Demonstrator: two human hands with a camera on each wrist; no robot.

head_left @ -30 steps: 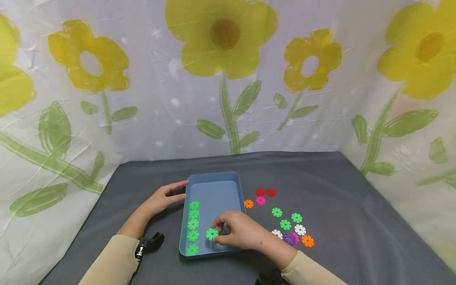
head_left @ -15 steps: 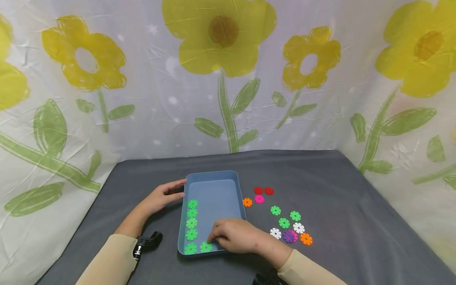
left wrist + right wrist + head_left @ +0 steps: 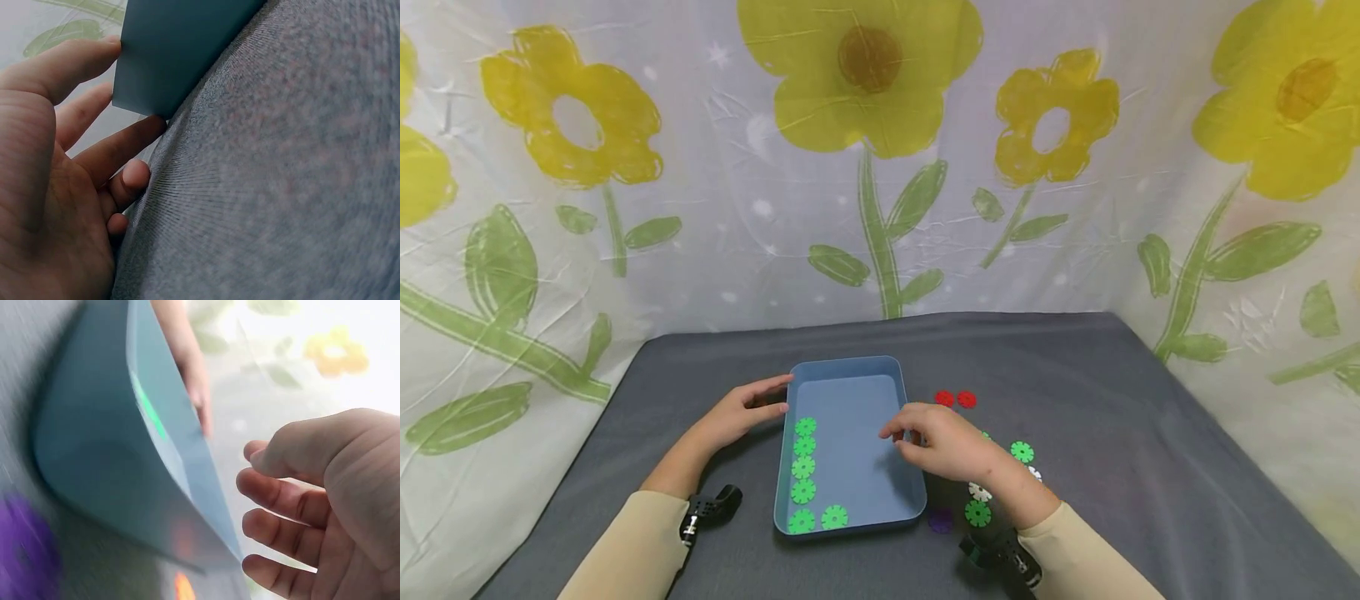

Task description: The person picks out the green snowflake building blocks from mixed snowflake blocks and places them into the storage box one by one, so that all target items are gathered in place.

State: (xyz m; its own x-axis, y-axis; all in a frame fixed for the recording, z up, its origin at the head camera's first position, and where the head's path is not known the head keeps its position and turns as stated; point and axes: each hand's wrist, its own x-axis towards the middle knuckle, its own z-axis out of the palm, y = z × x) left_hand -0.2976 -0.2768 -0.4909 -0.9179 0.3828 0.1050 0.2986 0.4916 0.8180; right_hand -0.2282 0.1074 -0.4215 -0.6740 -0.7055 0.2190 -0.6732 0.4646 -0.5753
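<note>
A blue tray (image 3: 850, 371) sits on a grey desk (image 3: 1075, 367), seen from the head camera. Inside it, six green discs (image 3: 803, 468) form an L: a column along the tray's 9 o'clock side and one more disc beside the lowest at 6 o'clock.

The left hand (image 3: 741, 417) rests against the tray's outer wall at about 10 o'clock, its fingers (image 3: 81, 59) straight and slightly spread, touching the wall without gripping it.

The right hand (image 3: 943, 446) hovers above the tray's 3 o'clock rim. Its fingers (image 3: 281, 497) are loosely curled and apart, holding nothing.

More discs lie on the desk at the tray's 3 o'clock side: two red discs (image 3: 956, 399) beyond the hand, a green one (image 3: 1022, 452), a white one (image 3: 979, 491), another green (image 3: 977, 512) and a purple one (image 3: 939, 521) near the wrist. A flowered cloth (image 3: 880, 150) hangs behind the desk.
</note>
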